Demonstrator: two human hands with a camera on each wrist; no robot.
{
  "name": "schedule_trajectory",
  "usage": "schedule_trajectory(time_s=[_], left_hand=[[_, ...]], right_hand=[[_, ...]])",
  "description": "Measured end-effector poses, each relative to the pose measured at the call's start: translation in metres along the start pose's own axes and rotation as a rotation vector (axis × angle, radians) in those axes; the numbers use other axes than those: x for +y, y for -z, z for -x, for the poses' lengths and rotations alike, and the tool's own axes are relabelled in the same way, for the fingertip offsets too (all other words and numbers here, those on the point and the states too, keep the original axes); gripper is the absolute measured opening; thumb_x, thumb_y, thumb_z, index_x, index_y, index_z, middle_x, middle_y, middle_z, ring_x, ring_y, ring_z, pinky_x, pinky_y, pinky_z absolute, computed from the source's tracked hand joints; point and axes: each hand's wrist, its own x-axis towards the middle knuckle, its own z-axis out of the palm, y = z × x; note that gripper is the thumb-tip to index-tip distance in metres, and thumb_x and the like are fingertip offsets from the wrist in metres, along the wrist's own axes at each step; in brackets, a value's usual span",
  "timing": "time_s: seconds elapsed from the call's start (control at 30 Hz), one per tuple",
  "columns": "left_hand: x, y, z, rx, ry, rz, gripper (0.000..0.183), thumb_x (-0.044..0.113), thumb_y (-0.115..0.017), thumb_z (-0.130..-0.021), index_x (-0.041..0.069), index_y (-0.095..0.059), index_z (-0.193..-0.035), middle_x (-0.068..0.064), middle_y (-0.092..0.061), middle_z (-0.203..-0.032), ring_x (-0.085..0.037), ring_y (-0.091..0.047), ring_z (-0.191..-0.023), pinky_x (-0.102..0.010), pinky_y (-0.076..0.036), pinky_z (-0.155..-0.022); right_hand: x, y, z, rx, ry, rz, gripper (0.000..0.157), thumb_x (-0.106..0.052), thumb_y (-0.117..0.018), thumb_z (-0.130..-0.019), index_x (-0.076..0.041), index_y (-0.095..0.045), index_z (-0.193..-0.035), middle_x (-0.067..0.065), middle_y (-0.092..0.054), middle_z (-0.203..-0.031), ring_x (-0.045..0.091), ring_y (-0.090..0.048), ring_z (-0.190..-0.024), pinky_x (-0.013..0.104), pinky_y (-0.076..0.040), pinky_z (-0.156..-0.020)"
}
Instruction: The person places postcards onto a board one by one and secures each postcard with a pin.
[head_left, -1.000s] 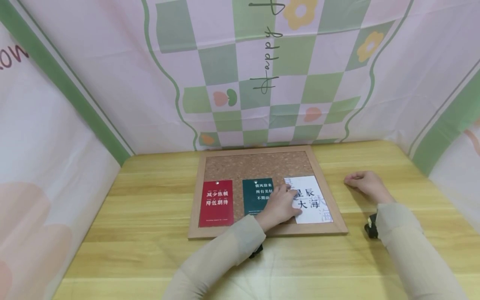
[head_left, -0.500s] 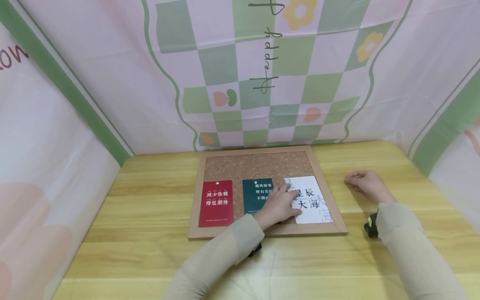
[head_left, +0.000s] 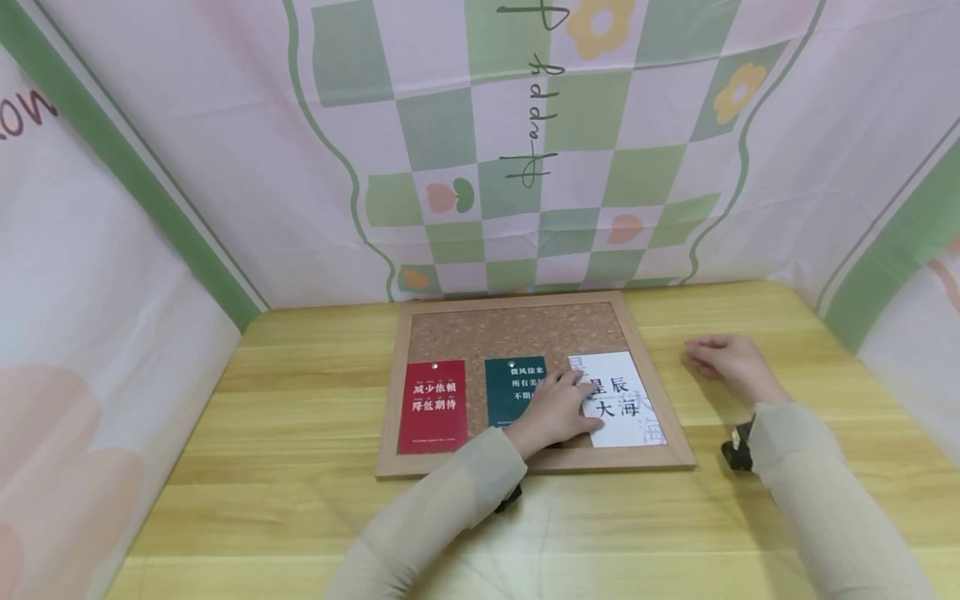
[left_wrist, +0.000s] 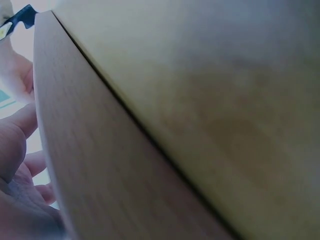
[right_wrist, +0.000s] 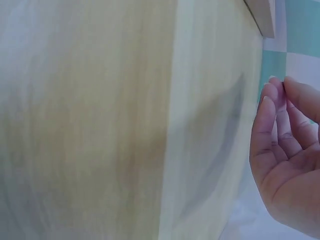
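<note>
My left hand (head_left: 557, 408) lies over the gap between the dark green card (head_left: 506, 387) and the white card (head_left: 618, 408), its spread fingers resting on the white card's left edge. Both cards, and a red card (head_left: 432, 417) at the left, lie on a framed cork board (head_left: 517, 325). To the right of the board, my right hand (head_left: 731, 362) hovers over the table. Thumb and fingertips meet in the right wrist view, pinching a tiny dark thing (right_wrist: 283, 85); I cannot tell its kind. The left palm covers the green card's lower right corner.
The board's wooden frame (head_left: 536, 462) sits on a yellow wood-grain table (head_left: 300, 433). Behind it rises a checkered cloth (head_left: 513, 225), with more printed cloth at both sides. White round pins (head_left: 434, 366) show atop the red and green cards.
My right hand has shifted very slightly to the left and away from me. The left hand has slid marginally left. The cards and board look unmoved.
</note>
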Motion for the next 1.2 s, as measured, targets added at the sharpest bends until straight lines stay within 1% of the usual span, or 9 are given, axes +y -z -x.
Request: schedule_trajectory(time_s=[0.1,0.13,0.2,0.33,0.4,0.5,0.7,0.83,1.2], left_hand=[[0.000,0.001,0.000,-0.009,0.000,0.004,0.058,0.048,-0.061,-0.089,0.028,-0.046,-0.141,0.003,-0.036,-0.153,-0.021,-0.031,-0.143,-0.038,-0.027,-0.119],[0.000,0.001,0.000,-0.010,0.001,0.005,0.058,0.048,-0.061,-0.089,0.028,-0.046,-0.141,0.004,-0.036,-0.153,-0.021,-0.031,-0.143,-0.038,-0.027,-0.119],[0.000,0.001,0.000,-0.013,0.000,0.005,0.057,0.048,-0.061,-0.090,0.029,-0.046,-0.141,0.004,-0.036,-0.153,-0.021,-0.031,-0.143,-0.038,-0.028,-0.118],[-0.001,0.000,0.000,-0.014,-0.008,-0.003,0.057,0.049,-0.060,-0.090,0.029,-0.045,-0.142,0.004,-0.036,-0.154,-0.022,-0.031,-0.143,-0.038,-0.028,-0.118],[-0.001,0.000,0.000,-0.014,-0.013,-0.009,0.057,0.049,-0.059,-0.090,0.029,-0.045,-0.142,0.004,-0.036,-0.154,-0.022,-0.031,-0.143,-0.038,-0.028,-0.118],[-0.001,0.000,0.001,-0.014,-0.016,-0.011,0.057,0.049,-0.059,-0.090,0.029,-0.045,-0.142,0.004,-0.035,-0.154,-0.022,-0.031,-0.144,-0.038,-0.027,-0.119],[-0.002,0.000,0.000,-0.018,-0.014,-0.013,0.058,0.050,-0.058,-0.091,0.030,-0.044,-0.143,0.004,-0.035,-0.154,-0.022,-0.030,-0.144,-0.038,-0.027,-0.119],[-0.002,-0.001,0.000,-0.017,-0.019,-0.018,0.057,0.050,-0.058,-0.091,0.030,-0.044,-0.143,0.004,-0.035,-0.154,-0.022,-0.030,-0.144,-0.038,-0.027,-0.119],[-0.003,0.000,0.000,-0.024,-0.017,-0.028,0.057,0.051,-0.058,-0.090,0.031,-0.045,-0.142,0.004,-0.035,-0.154,-0.022,-0.030,-0.144,-0.039,-0.028,-0.118]], right_hand=[[-0.004,-0.001,0.000,0.012,-0.006,0.045,0.051,-0.021,-0.047,-0.100,0.018,-0.039,-0.132,0.007,-0.069,-0.111,-0.015,-0.057,-0.078,0.012,-0.054,-0.076],[-0.006,-0.001,0.000,0.015,-0.006,0.052,0.052,-0.022,-0.047,-0.100,0.018,-0.040,-0.133,0.006,-0.068,-0.112,-0.016,-0.056,-0.078,0.012,-0.054,-0.076],[-0.010,-0.002,0.000,0.017,-0.007,0.060,0.053,-0.026,-0.047,-0.100,0.016,-0.041,-0.133,0.000,-0.068,-0.111,-0.017,-0.056,-0.078,0.011,-0.053,-0.076],[-0.017,-0.005,-0.002,-0.004,-0.010,0.015,0.057,-0.030,-0.049,-0.099,0.014,-0.039,-0.136,-0.021,-0.065,-0.097,-0.017,-0.057,-0.079,0.010,-0.052,-0.077],[-0.022,-0.007,-0.003,-0.022,-0.015,-0.020,0.059,-0.030,-0.050,-0.099,0.014,-0.037,-0.137,-0.028,-0.062,-0.090,-0.016,-0.058,-0.080,0.010,-0.052,-0.078],[-0.027,-0.010,-0.004,-0.052,-0.018,-0.095,0.061,-0.027,-0.050,-0.099,0.015,-0.032,-0.139,-0.033,-0.058,-0.081,-0.014,-0.059,-0.081,0.011,-0.052,-0.081],[-0.035,-0.017,-0.008,-0.099,0.004,-0.175,0.058,-0.018,-0.047,-0.100,0.017,-0.025,-0.140,-0.034,-0.058,-0.080,-0.014,-0.059,-0.082,0.013,-0.053,-0.083],[-0.040,-0.022,-0.009,-0.111,0.008,-0.198,0.058,-0.018,-0.047,-0.100,0.017,-0.025,-0.141,-0.033,-0.060,-0.080,-0.014,-0.060,-0.083,0.012,-0.052,-0.083],[-0.053,-0.036,-0.012,-0.138,-0.004,-0.185,0.055,-0.017,-0.050,-0.099,0.014,-0.031,-0.140,-0.026,-0.062,-0.084,-0.010,-0.061,-0.084,0.013,-0.053,-0.083]])
